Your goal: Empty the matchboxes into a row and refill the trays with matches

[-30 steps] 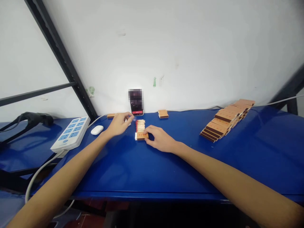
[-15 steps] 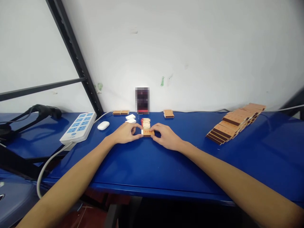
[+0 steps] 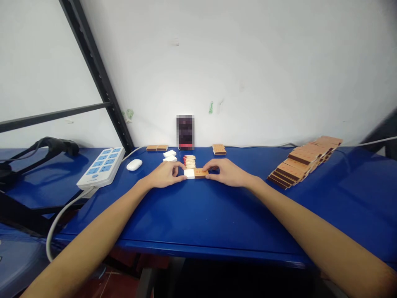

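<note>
Between my hands is a matchbox, its white inner tray (image 3: 189, 174) sticking well out of the left end of the orange-brown sleeve (image 3: 200, 173). My left hand (image 3: 166, 174) pinches the tray's left end between thumb and fingers. On the sleeve's right end, my right hand (image 3: 226, 173) is closed in a pinch. Just behind the box lies a row of red-tipped matches (image 3: 190, 161). Small white trays (image 3: 169, 156) rest on the blue table behind my left hand.
Many matchboxes lie in a slanting heap (image 3: 305, 161) on the right. Other matchboxes (image 3: 219, 149) (image 3: 157, 147) stand near the wall, beside a blurred-out phone (image 3: 185, 132). A white earbud case (image 3: 134, 165) and a power strip (image 3: 101, 167) are at left; a black metal frame (image 3: 93, 70) rises there.
My right hand has moved right with the sleeve, and much more of the white tray now shows. My left hand has stayed almost in place.
</note>
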Demonstrator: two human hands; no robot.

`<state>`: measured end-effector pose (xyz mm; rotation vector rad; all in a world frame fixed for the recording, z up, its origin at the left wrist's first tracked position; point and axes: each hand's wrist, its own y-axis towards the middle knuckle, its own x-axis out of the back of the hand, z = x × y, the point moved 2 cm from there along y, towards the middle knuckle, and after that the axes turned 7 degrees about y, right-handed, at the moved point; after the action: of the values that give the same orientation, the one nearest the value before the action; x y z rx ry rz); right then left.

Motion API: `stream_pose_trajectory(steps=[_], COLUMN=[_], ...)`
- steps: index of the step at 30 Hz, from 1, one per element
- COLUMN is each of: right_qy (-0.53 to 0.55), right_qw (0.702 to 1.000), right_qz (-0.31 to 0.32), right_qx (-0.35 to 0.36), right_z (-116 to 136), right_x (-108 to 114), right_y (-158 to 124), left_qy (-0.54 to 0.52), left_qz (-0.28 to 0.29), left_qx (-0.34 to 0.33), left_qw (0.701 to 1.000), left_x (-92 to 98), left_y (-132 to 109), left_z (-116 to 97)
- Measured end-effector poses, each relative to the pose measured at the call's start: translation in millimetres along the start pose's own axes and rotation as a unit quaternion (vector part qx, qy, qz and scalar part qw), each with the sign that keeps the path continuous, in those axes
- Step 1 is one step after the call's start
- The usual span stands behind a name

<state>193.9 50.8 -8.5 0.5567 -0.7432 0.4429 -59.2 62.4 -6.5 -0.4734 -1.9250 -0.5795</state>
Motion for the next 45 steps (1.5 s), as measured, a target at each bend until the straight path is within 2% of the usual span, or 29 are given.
stream_pose_trajectory(steps=[3,7,11,15,20,28,30,34,41,45], right_qy=[-0.035,-0.143,-0.184,-0.202,-0.209,-0.201,-0.183,-0.146,-0.165,-0.238], right_qw=[0.999,0.983,0.971,0.964,0.96,0.967,0.972,0.98,0.977,0.96], right_qz=[0.0,-0.064,-0.106,-0.127,-0.141,-0.126,-0.128,-0.129,-0.109,-0.089], right_qx=[-0.031,-0.095,-0.11,-0.119,-0.122,-0.092,-0.069,-0.043,-0.076,-0.116], right_z=[-14,-45,-67,-75,-70,-48,-42,-33,-23,-13], right_x=[15,29,31,28,25,15,12,9,9,10], right_y=[-4,-6,-6,-7,-9,-7,-6,-6,-8,-8], left_qy=[0.001,0.001,0.0,-0.003,-0.006,-0.025,0.006,0.138,0.22,0.255], left_qz=[-0.001,-0.004,-0.012,-0.023,-0.039,-0.055,-0.065,-0.079,-0.078,-0.121], left_qx=[0.0,0.0,-0.001,0.001,0.01,0.026,0.033,0.068,0.115,0.098], left_qw=[1.0,1.0,1.0,1.0,0.999,0.998,0.997,0.985,0.965,0.954], left_x=[0.8,1.2,0.5,0.0,-0.3,2.7,7.3,21.6,35.0,31.7], left_y=[-1,-1,-1,0,0,0,0,-3,-9,-8], left_z=[-1,-1,-1,0,0,-2,-1,4,20,22])
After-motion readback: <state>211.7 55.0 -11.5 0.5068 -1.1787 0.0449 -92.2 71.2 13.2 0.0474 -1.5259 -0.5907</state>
